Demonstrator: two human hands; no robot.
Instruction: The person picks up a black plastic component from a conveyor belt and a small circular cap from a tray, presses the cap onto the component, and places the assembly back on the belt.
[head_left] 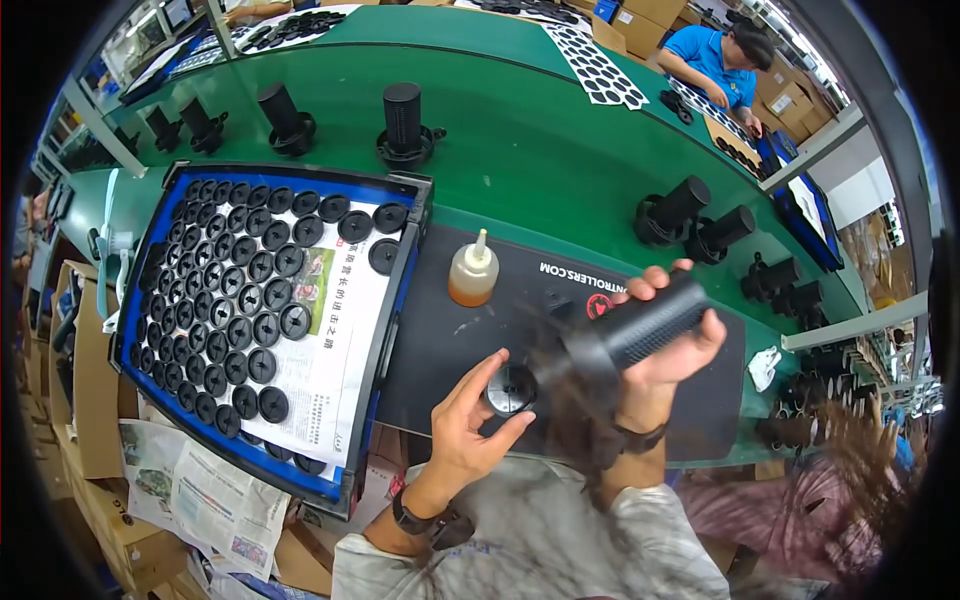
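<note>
My left hand (463, 425) pinches a small round black cap (511, 390) between thumb and fingers, its ribbed face turned up. In my right hand (685, 355) is a black cylinder (650, 325) with a textured side wall, held tilted with its wide flanged end toward the cap. The flanged end is blurred, and the two parts look close but apart. A squeeze bottle (473, 270) with amber liquid and a thin nozzle stands on the black mat (440, 345) beyond my left hand. To the left, a blue tray (378, 300) carries many similar black caps on newspaper.
Several black cylinders on flanged bases stand along the green bench (540, 160), such as one cylinder (403, 120) at the far middle. A crumpled white tissue (764, 368) lies at the right. Across the bench a co-worker (715, 65) in blue handles parts. Loose newspaper (225, 500) hangs below the tray.
</note>
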